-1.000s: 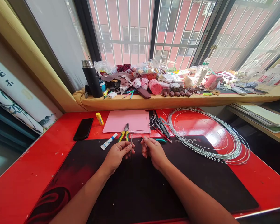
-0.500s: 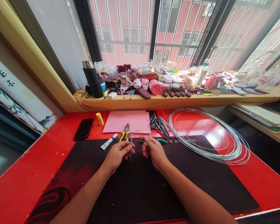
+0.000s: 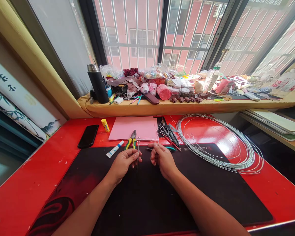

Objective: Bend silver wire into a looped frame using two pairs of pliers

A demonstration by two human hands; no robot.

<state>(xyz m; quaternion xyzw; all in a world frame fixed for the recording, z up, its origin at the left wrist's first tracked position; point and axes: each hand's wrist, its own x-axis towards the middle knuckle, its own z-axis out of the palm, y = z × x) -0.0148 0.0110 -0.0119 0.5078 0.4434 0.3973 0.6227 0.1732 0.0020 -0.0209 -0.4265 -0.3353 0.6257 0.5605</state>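
Upright between the thumb and fingers of my left hand is a piece of thin metal wire, with a small loop at its top and its ends pointing down. My right hand is closed in a pinch a short way to the right. A fine line shows by its fingertips, too thin to tell whether it is wire. Just beyond my left hand lie pliers with yellow-green handles. A tool with a teal handle lies partly hidden behind my right hand.
Pink paper, scissors, a glue tube, a yellow glue stick and a phone lie around the black mat. A large wire coil rests at right. Craft supplies crowd the windowsill.
My right hand has shifted very slightly to the right. My left hand and the looped wire stay in place.
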